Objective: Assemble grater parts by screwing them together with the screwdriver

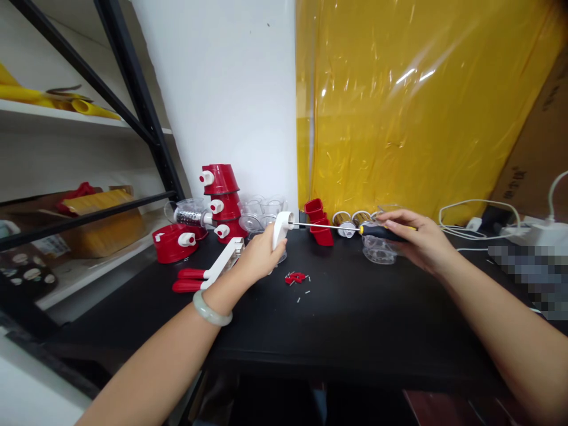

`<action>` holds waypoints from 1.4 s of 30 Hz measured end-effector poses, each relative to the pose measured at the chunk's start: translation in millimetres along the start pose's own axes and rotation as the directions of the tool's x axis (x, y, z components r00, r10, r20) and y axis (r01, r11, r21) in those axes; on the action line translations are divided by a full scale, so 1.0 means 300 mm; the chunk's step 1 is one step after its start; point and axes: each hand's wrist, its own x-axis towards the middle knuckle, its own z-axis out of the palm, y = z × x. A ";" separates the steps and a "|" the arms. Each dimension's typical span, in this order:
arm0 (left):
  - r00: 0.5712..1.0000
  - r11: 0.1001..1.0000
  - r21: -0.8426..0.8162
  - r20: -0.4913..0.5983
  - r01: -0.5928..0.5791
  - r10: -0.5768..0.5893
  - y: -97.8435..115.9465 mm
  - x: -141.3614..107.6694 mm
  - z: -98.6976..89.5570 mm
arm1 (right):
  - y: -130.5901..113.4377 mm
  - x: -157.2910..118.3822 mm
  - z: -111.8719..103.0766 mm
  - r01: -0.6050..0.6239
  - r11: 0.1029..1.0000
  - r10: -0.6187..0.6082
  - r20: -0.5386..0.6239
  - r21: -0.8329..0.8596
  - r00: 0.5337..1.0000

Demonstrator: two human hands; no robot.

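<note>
My left hand (261, 253) is closed around a white plastic part (282, 228), holding it above the black table. In my right hand (417, 236) is a screwdriver (379, 231) with a black and yellow handle. Its long shaft points left, and the tip meets or enters the open end of the white part; the exact contact is too small to tell. Below them, small red pieces (296, 277) and several tiny metal pins or screws (307, 291) lie on the table. White arms with red handles (190, 280) rest beside my left wrist.
Red housings (222, 204) stand stacked at the back left, with another red housing (171, 244) nearby. Behind my hands are red hoppers (320, 228), metal drums (344, 223) and clear plastic parts (379, 251). White cables (479, 236) and a blurred item occupy the right of the black table (355, 331).
</note>
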 end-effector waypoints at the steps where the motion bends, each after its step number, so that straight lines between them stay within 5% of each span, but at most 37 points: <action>1: 1.000 1.000 -0.016 -0.011 -0.012 0.012 -0.002 0.001 0.002 | -0.001 0.000 0.002 0.028 0.999 -0.027 -0.038 0.018 0.999; 5: 0.999 0.992 -0.118 -0.044 -0.031 0.026 -0.009 0.004 0.012 | -0.013 -0.013 0.011 0.129 0.991 -0.134 -0.157 -0.038 0.978; 8: 0.999 0.978 -0.209 -0.038 0.003 -0.011 -0.017 0.007 0.016 | -0.026 -0.037 0.016 0.194 0.959 -0.219 -0.105 -0.207 0.970; 14: 0.994 1.000 -0.002 -0.112 -0.019 0.018 -0.030 0.012 0.006 | -0.021 -0.050 0.009 0.159 0.942 -0.187 -0.072 -0.294 0.980; 20: 0.999 1.000 0.022 -0.039 0.021 -0.020 -0.020 0.010 0.007 | -0.031 -0.024 0.004 0.266 0.875 -0.341 -0.125 -0.405 0.932; 27: 0.999 0.995 -0.094 -0.031 0.024 -0.027 -0.020 0.010 0.007 | 0.003 -0.021 0.006 0.175 0.970 -0.188 -0.065 -0.167 0.980; 34: 0.999 0.998 0.021 -0.009 0.054 -0.053 0.004 0.002 -0.002 | -0.016 -0.015 0.005 0.001 1.000 -0.002 -0.050 -0.007 0.999; 42: 0.997 0.997 0.027 0.015 0.077 -0.078 0.005 0.002 -0.004 | -0.017 -0.009 0.003 0.075 0.988 -0.086 -0.078 -0.132 0.993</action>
